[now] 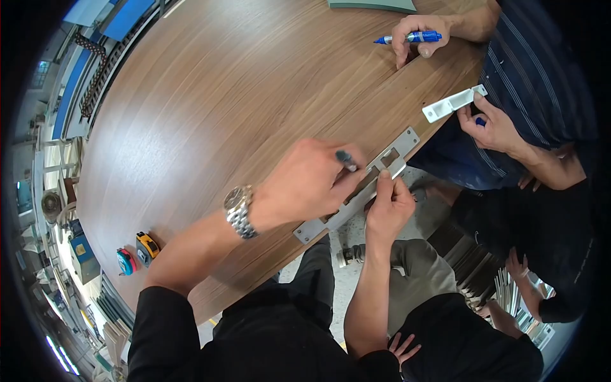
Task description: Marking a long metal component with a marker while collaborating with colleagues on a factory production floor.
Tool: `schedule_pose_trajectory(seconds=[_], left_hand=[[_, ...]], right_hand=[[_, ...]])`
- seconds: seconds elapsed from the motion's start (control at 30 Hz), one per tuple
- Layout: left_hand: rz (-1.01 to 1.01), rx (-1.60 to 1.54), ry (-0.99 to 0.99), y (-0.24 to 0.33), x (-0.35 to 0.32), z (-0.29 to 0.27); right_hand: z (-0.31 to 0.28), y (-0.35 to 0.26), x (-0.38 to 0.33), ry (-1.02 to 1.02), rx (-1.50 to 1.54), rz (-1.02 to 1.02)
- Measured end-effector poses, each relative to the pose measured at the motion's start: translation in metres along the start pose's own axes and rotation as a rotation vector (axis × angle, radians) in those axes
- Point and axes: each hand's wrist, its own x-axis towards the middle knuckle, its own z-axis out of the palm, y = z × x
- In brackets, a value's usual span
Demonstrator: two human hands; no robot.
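Note:
A long grey metal plate (305, 232) with rectangular cutouts and screw holes lies along the near edge of a brown wood-grain panel (210, 114). My left hand (312, 177), with a metal watch on its wrist, is closed around a dark marker (345, 160) above the plate's middle; the marker's tip is hidden behind the fingers. My right hand (389, 207) grips the plate at the panel's edge, thumb on top and fingers below.
A co-worker's hand (417, 38) at the far right holds a blue marker (414, 37); their other hand (496, 130) holds a white bracket (453, 104). Two tape measures, one yellow and black (146, 249), one red and teal (126, 261), lie at the left. Other people stand right.

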Motion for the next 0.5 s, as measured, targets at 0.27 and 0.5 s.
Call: schedule_pose_trajectory(seconds=[0.27, 0.5], left_hand=[[0.076, 0.011, 0.041, -0.016, 0.083, 0.027], [0.024, 0.014, 0.000, -0.004, 0.069, 0.025]], right_hand=[[0.005, -0.003, -0.003, 0.016, 0.046, 0.003], [0.004, -0.003, -0.001, 0.033, 0.081, -0.006]])
